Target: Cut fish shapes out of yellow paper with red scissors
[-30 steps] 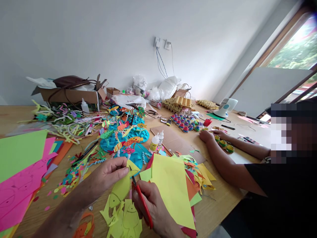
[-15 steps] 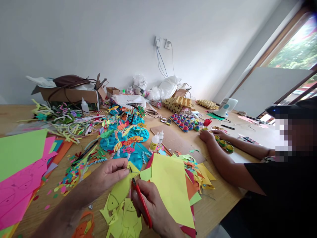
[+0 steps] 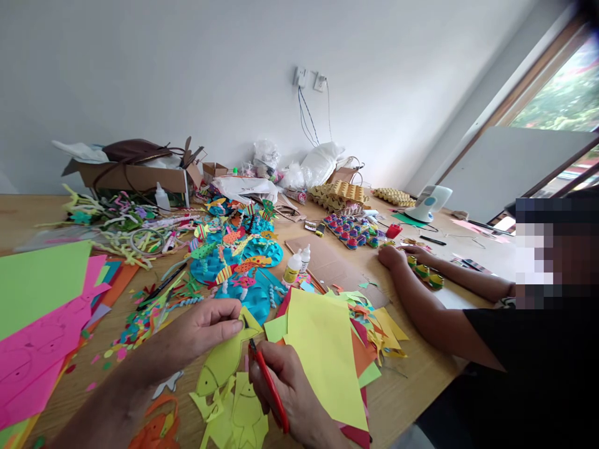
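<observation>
At lower left, pink paper (image 3: 47, 349) with fish outlines drawn on it. Next, round confetti (image 3: 140, 318) scattered on a wooden tabletop (image 3: 405, 386). Just below the centre, a left hand (image 3: 218, 327), with thumb and fingers pinched together on the tail of a yellow paper fish (image 3: 222, 362). Compared with half a second ago, swung slightly leftward at the head end over the yellow offcuts (image 3: 234, 415): probably (a guess from so small a shift) a turning of the paper mid-cut, around the tail.

Plain yellow and long-bodied, slanting from tail at upper right to head at lower left; marked with a dark outline, a curved line behind the head and one dot of an eye.

Then red-handled scissors (image 3: 274, 393), aimed up at the narrow part of the tail, with blades nearly together; contact hard to tell. Around the handles, a right hand (image 3: 287, 374) with fingers curled closed. Farther right, a yellow sheet (image 3: 322, 349) atop coloured paper; beyond, another person's arms (image 3: 418, 299) on either side of a painted egg-carton strip (image 3: 425, 274).
</observation>
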{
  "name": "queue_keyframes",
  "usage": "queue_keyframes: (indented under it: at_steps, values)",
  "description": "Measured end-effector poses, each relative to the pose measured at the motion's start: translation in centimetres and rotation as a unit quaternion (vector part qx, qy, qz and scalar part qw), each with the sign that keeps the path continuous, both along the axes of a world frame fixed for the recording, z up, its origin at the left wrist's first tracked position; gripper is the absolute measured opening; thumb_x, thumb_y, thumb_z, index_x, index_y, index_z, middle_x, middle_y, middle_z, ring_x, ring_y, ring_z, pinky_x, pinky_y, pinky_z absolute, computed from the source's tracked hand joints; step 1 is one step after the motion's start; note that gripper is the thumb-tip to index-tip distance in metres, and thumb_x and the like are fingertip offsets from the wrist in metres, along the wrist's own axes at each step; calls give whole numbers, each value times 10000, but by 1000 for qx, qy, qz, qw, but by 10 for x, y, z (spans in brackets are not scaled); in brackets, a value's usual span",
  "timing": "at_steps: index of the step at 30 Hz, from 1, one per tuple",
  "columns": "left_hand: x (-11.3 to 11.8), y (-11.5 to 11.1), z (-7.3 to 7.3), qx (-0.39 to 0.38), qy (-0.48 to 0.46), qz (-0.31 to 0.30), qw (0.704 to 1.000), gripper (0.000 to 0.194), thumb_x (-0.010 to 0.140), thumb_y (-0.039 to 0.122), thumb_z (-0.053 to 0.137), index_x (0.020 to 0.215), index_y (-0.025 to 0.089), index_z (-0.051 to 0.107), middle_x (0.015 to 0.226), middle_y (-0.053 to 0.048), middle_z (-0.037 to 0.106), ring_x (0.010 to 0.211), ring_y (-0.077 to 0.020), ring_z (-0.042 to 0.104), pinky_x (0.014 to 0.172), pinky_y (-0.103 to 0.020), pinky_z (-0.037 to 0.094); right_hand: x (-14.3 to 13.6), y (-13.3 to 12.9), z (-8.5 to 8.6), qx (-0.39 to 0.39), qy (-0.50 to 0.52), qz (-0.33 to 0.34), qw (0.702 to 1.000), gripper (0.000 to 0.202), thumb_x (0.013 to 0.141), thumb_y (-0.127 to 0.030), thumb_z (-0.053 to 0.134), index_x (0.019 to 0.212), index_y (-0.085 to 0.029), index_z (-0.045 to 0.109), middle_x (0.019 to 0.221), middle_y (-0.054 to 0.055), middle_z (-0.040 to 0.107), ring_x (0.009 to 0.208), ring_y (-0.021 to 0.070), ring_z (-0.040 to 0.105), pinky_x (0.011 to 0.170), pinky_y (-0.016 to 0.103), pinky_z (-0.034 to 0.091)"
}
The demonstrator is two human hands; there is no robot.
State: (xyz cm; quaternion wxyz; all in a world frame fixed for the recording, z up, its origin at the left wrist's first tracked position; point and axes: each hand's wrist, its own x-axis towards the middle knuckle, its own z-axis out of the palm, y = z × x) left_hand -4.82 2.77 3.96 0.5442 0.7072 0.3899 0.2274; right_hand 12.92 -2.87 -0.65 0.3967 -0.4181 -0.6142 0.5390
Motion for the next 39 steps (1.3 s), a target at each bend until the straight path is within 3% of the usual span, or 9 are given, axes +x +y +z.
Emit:
queue_keyframes:
  at_steps: [10, 30, 35, 39]
  values:
    - [-3, 4, 5, 21, 34, -47, 998, 287, 825, 363, 456, 606, 211, 348, 602, 71, 277, 554, -115, 249, 503, -245, 202, 4, -3, -1, -8, -13, 23, 1000, 406, 869, -435, 509, 570, -188, 388, 500, -60, 339, 460, 75, 289, 408, 187, 220]
    - [-4, 1, 3, -39, 45, -63, 996, 215, 802, 354, 483, 653, 209, 425, 650, 49, 339, 620, -136, 335, 549, -235, 262, 10, -8, -3, -5, -39, 39, 998, 475, 873, -512, 504, 559, -195, 343, 510, -66, 287, 468, 75, 253, 412, 192, 204]
    - [-3, 0, 3, -53, 40, -91, 994, 252, 790, 360, 488, 621, 209, 378, 622, 57, 284, 572, -119, 278, 512, -233, 224, 14, -8, -5, 13, -65, 49, 997, 473, 879, -530, 482, 569, -194, 358, 507, -62, 305, 468, 79, 269, 416, 194, 221]
    - [0, 2, 6, -51, 41, -111, 992, 232, 771, 349, 489, 611, 203, 406, 620, 51, 321, 579, -123, 304, 516, -230, 234, 17, -8, -5, 34, -71, 54, 995, 479, 890, -549, 435, 576, -194, 366, 511, -55, 330, 475, 83, 288, 428, 197, 237]
